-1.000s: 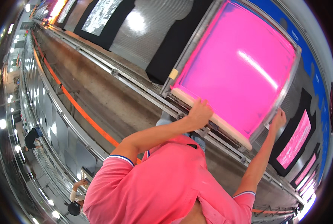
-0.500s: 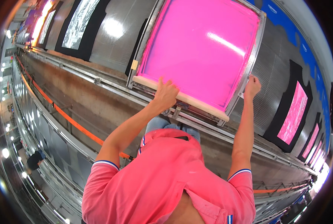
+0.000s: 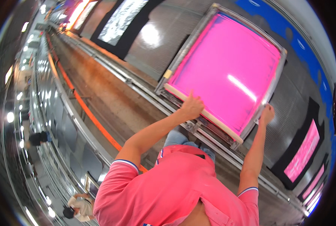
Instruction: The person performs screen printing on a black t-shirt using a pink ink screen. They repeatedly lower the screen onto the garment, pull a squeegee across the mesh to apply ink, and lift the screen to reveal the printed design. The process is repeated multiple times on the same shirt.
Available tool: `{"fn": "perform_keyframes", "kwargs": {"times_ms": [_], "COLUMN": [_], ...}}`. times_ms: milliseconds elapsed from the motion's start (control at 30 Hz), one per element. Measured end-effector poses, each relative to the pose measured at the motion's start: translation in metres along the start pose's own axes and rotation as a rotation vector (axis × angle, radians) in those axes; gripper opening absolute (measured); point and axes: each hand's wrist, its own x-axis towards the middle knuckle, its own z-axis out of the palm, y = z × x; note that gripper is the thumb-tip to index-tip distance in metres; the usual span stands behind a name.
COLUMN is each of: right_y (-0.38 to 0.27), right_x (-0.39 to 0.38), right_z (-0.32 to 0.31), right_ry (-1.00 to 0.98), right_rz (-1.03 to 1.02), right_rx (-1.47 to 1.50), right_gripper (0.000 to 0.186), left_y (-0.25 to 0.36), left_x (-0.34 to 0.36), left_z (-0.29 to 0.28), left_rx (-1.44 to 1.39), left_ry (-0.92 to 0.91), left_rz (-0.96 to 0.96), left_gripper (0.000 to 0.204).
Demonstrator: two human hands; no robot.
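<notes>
Nearest to me is my own coral-pink polo shirt (image 3: 175, 188) with striped sleeve cuffs, filling the bottom of the view, and both my bare forearms reach up from it. My left hand (image 3: 192, 107) rests on the near edge of the large square screen frame with bright pink mesh and a grey metal rim (image 3: 228, 75); my fingers lie flat and close together over the pale strip along that edge, the thumb tucked under, so it presses more than it grips. My right hand (image 3: 266, 114) is at the frame's right side near its lower corner, fingers curled around the metal rim, closed on it. The frame lies tilted on the long grey table, its near edge sitting over the pair of metal rails (image 3: 145, 94) that run along the table's side. Left of the rails, a brown strip of floor with an orange line (image 3: 89, 113) runs away. Farther along the table lies another pink screen on a black pallet (image 3: 301, 154) to my right, and a black-bordered silvery screen (image 3: 119, 22) farther off at the top left.
</notes>
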Motion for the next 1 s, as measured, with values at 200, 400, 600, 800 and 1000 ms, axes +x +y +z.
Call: {"fn": "perform_keyframes", "kwargs": {"times_ms": [200, 400, 600, 800, 1000], "right_y": [-0.034, -0.029, 0.007, -0.160, -0.209], "right_x": [-0.015, -0.012, 0.000, 0.040, 0.153], "right_z": [-0.007, -0.004, 0.000, -0.057, 0.030], "right_ry": [-0.087, -0.078, -0.141, -0.518, -0.648], "right_rz": [0.027, 0.065, -0.046, -0.332, -0.571], "right_rx": [-0.132, -0.135, -0.246, 0.024, -0.705], "right_gripper": [0.035, 0.033, 0.039, 0.042, 0.029], "left_y": [-0.002, -0.002, -0.035, -0.070, -0.120], "left_x": [-0.017, -0.010, 0.076, 0.199, 0.318], "left_z": [0.027, 0.007, -0.024, -0.088, -0.144], "left_rx": [-0.198, -0.181, -0.194, -0.195, -0.218], "left_ry": [0.093, 0.069, 0.280, 0.212, 0.321], "left_rz": [-0.009, -0.050, -0.050, -0.033, 0.017], "left_gripper": [0.030, 0.026, 0.025, 0.026, 0.021]}}
